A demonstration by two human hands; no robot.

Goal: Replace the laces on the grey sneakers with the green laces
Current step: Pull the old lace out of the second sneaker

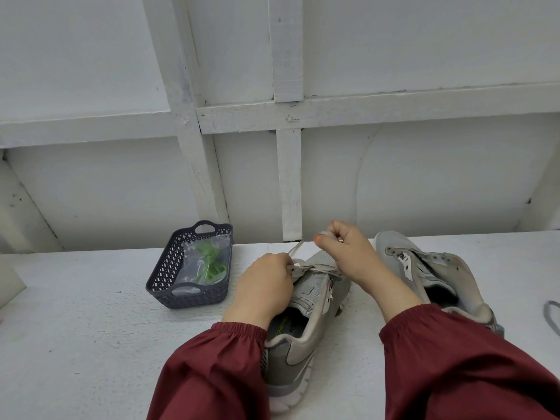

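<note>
Two hands unlace the near sneaker (pixel 303 344) — left hand (pixel 266 280) pinching its eyelet flap, right hand (pixel 348 253) fingers grasping the old lace (pixel 295 248) — which next needs drawing clear.

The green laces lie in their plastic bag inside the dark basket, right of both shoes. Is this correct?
Only the side is wrong. In the head view the basket with the green laces in their plastic bag stands left of both shoes.

Bright even light, wide-angle edge distortion
</note>
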